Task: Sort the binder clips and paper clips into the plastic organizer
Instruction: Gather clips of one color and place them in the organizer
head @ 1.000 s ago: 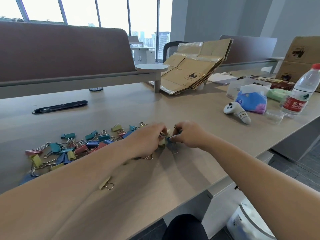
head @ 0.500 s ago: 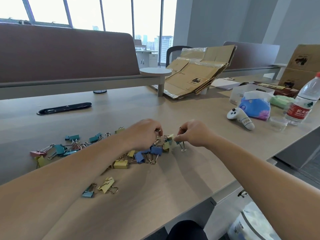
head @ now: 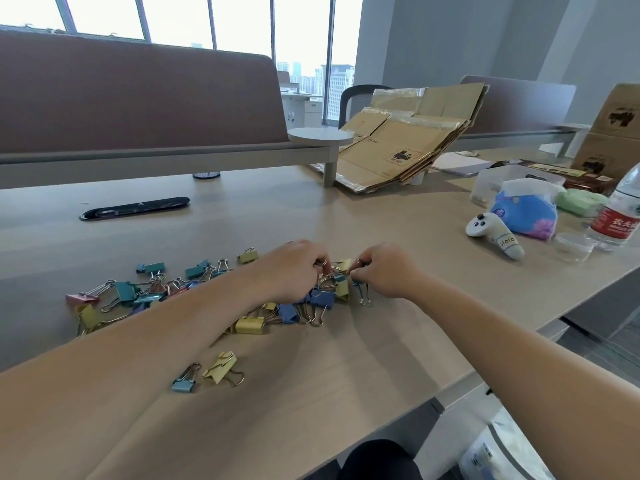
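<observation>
Several coloured binder clips (head: 249, 323) lie scattered across the wooden desk (head: 398, 341), in teal, yellow, blue and pink. My left hand (head: 294, 268) reaches over the pile and pinches the wire handle of a clip in a tangled cluster (head: 332, 289). My right hand (head: 388, 271) pinches another clip's wire handle on the same cluster, close beside the left. A small blue clip (head: 185, 381) and a yellow clip (head: 221, 368) lie apart near the front. A clear plastic box (head: 498, 181) stands at the back right.
A white controller (head: 491, 233), a blue tissue pack (head: 526, 213), a small clear cup (head: 573, 245) and a water bottle (head: 620, 216) sit at the right. Flattened cardboard (head: 401, 143) leans at the back. A black cable slot (head: 135, 207) lies far left. The desk edge runs front right.
More clips now show near my hands, with two clips apart at the front. Both hands stay together over the clump, fingers working on the clip handles.
</observation>
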A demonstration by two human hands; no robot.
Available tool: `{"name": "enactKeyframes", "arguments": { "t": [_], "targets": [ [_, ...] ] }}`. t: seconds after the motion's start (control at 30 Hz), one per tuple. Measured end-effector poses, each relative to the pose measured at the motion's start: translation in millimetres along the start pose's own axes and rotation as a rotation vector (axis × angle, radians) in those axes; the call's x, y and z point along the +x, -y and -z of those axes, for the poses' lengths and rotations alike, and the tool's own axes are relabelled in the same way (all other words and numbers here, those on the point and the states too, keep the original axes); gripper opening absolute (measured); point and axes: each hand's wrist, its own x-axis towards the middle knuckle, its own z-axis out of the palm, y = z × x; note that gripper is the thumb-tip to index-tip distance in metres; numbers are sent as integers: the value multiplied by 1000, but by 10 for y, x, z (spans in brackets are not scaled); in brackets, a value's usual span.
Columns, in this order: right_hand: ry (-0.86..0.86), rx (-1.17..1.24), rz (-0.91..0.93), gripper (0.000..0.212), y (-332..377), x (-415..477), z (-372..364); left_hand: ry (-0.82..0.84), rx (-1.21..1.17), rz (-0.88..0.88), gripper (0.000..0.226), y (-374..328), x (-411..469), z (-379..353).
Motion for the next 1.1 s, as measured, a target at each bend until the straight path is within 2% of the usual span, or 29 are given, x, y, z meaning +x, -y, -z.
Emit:
{"name": "enactKeyframes", "arguments": {
  "t": [0.27,0.43,0.73,0.93,1.1],
  "targets": [
    [-10,-222,106,15,179,66,-17,-27,-4,8,21,37,-7,6],
    [-14,-344,168,7,273,70,-53,-40,9,23,24,91,-34,19],
    [6,-515,198,9,325,142,-102,-36,19,32,27,148,-35,-2],
    [31,-518,150,33,405,124,-113,-29,28,30,27,163,-46,-10],
    [32,-558,116,19,486,90,-129,-34,37,27,26,160,-53,-11]
  ]
}}
